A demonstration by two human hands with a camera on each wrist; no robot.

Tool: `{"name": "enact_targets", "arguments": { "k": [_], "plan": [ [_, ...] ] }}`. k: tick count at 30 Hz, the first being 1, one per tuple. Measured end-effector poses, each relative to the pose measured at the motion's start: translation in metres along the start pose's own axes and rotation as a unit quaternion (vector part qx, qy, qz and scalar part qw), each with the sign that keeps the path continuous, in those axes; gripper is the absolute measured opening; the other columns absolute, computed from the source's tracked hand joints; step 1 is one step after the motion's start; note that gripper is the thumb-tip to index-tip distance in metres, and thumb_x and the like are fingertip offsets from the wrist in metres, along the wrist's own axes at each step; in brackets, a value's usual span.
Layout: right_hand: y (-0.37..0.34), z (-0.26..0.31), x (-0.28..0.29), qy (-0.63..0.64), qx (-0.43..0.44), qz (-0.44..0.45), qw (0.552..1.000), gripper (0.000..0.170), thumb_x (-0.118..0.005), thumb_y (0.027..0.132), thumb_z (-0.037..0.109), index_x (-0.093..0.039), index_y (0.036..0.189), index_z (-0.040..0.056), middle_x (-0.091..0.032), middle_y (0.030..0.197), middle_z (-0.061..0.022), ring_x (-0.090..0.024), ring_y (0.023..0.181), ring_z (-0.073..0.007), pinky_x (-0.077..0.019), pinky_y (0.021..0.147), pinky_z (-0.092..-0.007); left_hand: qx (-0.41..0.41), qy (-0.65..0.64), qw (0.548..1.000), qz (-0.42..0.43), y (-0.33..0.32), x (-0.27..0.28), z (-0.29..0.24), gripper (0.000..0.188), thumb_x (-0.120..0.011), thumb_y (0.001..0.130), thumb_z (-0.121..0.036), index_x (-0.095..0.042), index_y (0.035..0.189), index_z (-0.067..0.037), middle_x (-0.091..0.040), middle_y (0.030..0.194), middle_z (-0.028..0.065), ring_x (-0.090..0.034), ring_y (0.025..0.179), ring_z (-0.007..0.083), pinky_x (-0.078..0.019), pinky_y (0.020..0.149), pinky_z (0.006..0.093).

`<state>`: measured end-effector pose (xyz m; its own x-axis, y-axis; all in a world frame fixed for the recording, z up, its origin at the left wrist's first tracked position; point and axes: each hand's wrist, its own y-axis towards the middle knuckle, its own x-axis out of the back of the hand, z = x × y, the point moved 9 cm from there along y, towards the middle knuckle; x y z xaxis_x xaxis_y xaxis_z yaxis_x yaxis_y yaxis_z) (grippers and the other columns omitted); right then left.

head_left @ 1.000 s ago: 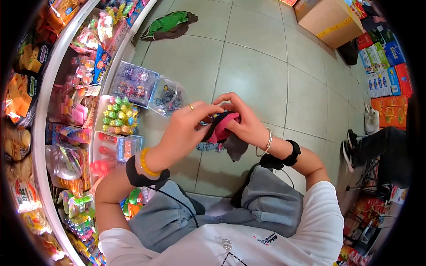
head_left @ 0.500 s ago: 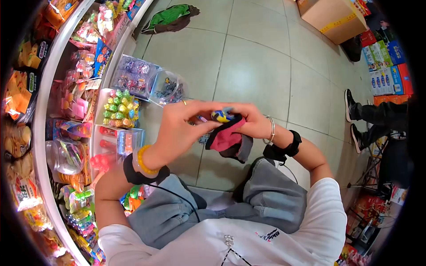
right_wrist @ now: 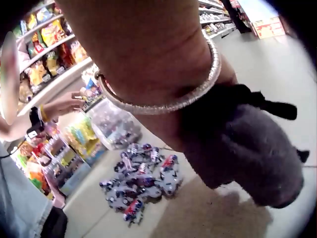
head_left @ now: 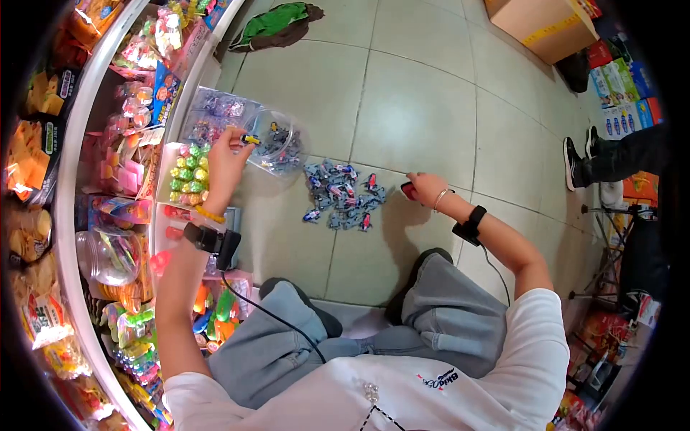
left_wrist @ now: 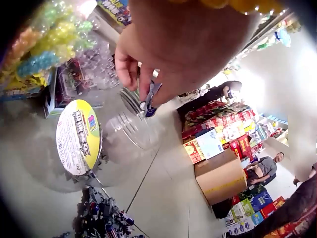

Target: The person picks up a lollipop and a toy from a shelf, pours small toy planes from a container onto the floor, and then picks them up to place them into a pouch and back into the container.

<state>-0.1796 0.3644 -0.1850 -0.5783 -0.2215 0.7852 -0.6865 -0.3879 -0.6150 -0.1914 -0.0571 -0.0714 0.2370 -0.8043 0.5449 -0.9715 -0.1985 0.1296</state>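
Note:
At the mouth of a clear plastic jar (head_left: 297,153), my left hand (head_left: 227,161) pinches a small yellow and dark-blue toy (head_left: 250,139) between thumb and fingers. Grey toys show inside the jar, which carries a yellow and white label (left_wrist: 78,136) in the left wrist view. To its right, a pile of small grey toys (head_left: 336,192) with red and blue parts lies on the floor. My right hand (head_left: 430,189) grips a dark grey cloth (right_wrist: 242,153) right of the pile. A reddish part of the cloth peeks out at the fingers in the head view; the fingers are hidden in the right wrist view.
Shelves of packaged sweets and toys (head_left: 115,244) line my left side. Beside the jar stand a clear-lidded box (head_left: 215,108) and a tray of colourful beaded candies (head_left: 190,172). Green and brown cloth (head_left: 277,26) lies ahead, a cardboard box (head_left: 543,29) at far right. Another person's legs (head_left: 618,154) are at right.
My hands were together on the pink, black and grey cloth, with a blue and yellow toy showing there. They have parted: the left moved to the jar with the toy, the right kept the cloth.

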Motion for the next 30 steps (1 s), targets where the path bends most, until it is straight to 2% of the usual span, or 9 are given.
{"name": "enact_targets", "arguments": {
  "k": [2,5,7,9,12,16,23,26,30],
  "plan": [
    [0.008,-0.011,-0.007,-0.003,-0.022,-0.032,0.999,0.056,-0.063,0.075,0.025,-0.043,0.126,0.0126,-0.052,0.122,-0.016,-0.052,0.11,-0.0343,-0.0446,0.084,-0.0488,0.029,0.006,0.999,0.034,0.001,-0.009,0.022,0.037,-0.071,0.069,-0.005,-0.058,0.103,-0.003,-0.063,0.09,0.0098,-0.06,0.08,0.0228,-0.0472,0.075,0.0342],
    [0.004,0.042,0.003,-0.04,0.134,-0.15,0.979,0.086,-0.075,0.067,0.035,-0.03,0.137,0.0121,-0.031,0.14,-0.02,-0.032,0.128,-0.0391,-0.0354,0.097,-0.0532,-0.036,0.206,0.978,-0.016,0.002,0.0,-0.002,0.046,-0.071,0.066,-0.008,-0.055,0.109,-0.006,-0.059,0.104,0.0119,-0.053,0.103,0.0276,-0.0388,0.091,0.0389],
    [0.002,0.088,0.006,0.003,0.192,-0.126,0.973,0.109,-0.079,0.06,0.042,-0.015,0.144,0.0154,-0.018,0.146,-0.0193,-0.018,0.134,-0.0413,-0.0268,0.101,-0.0584,-0.02,0.18,0.983,-0.02,0.002,0.0,-0.021,0.052,-0.071,0.065,-0.01,-0.053,0.113,-0.008,-0.051,0.116,0.0151,-0.042,0.114,0.0325,-0.0318,0.097,0.0414],
    [0.001,0.129,0.007,-0.019,0.22,-0.1,0.97,0.114,-0.08,0.057,0.045,-0.011,0.145,0.0192,-0.014,0.148,-0.019,-0.016,0.134,-0.0432,-0.027,0.099,-0.0605,-0.025,0.184,0.982,-0.035,0.004,-0.005,-0.028,0.057,-0.071,0.064,-0.011,-0.051,0.118,-0.01,-0.045,0.124,0.0184,-0.037,0.121,0.0356,-0.0286,0.1,0.0432],
    [0.02,0.159,0.008,-0.035,0.24,-0.131,0.961,0.114,-0.079,0.057,0.048,-0.01,0.145,0.0231,-0.009,0.149,-0.0184,-0.013,0.135,-0.0434,-0.0253,0.099,-0.0624,-0.042,0.218,0.973,-0.062,0.003,-0.01,-0.03,0.063,-0.071,0.064,-0.01,-0.049,0.123,-0.013,-0.04,0.13,0.0226,-0.035,0.122,0.0377,-0.0281,0.101,0.0452],
    [0.059,0.161,0.016,0.049,0.142,-0.193,0.97,0.109,-0.076,0.061,0.052,-0.011,0.145,0.0247,-0.008,0.149,-0.0192,-0.014,0.134,-0.0461,-0.0245,0.099,-0.0628,0.006,0.191,0.981,-0.027,0.0,-0.022,-0.005,0.067,-0.07,0.064,-0.011,-0.046,0.127,-0.012,-0.03,0.136,0.0267,-0.027,0.126,0.0428,-0.0247,0.104,0.0468],
    [0.085,0.173,0.004,0.087,0.122,-0.177,0.973,0.092,-0.077,0.062,0.045,-0.028,0.138,0.0306,-0.03,0.138,-0.0183,-0.035,0.121,-0.0436,-0.0345,0.094,-0.0569,0.017,0.144,0.989,0.018,-0.004,-0.033,0.031,0.066,-0.07,0.064,-0.013,-0.047,0.125,-0.002,-0.029,0.137,0.0266,-0.031,0.125,0.043,-0.0275,0.104,0.0447],
    [0.083,0.172,0.008,0.119,0.108,-0.152,0.975,0.081,-0.079,0.061,0.039,-0.039,0.13,0.0269,-0.037,0.129,-0.0175,-0.04,0.113,-0.0411,-0.0403,0.09,-0.0508,0.03,0.154,0.987,0.023,-0.004,-0.032,0.03,0.065,-0.07,0.064,-0.014,-0.048,0.124,0.0,-0.032,0.135,0.0261,-0.035,0.123,0.042,-0.0294,0.103,0.0437],
    [0.092,0.165,0.002,0.204,0.143,-0.191,0.949,0.056,-0.075,0.065,0.019,-0.049,0.115,0.0208,-0.041,0.12,-0.0174,-0.045,0.105,-0.0384,-0.0453,0.084,-0.0432,0.03,0.154,0.987,0.023,-0.005,-0.034,0.031,0.066,-0.071,0.064,-0.014,-0.049,0.124,-0.001,-0.033,0.134,0.0265,-0.035,0.124,0.0419,-0.0305,0.103,0.044]
  ]
}}
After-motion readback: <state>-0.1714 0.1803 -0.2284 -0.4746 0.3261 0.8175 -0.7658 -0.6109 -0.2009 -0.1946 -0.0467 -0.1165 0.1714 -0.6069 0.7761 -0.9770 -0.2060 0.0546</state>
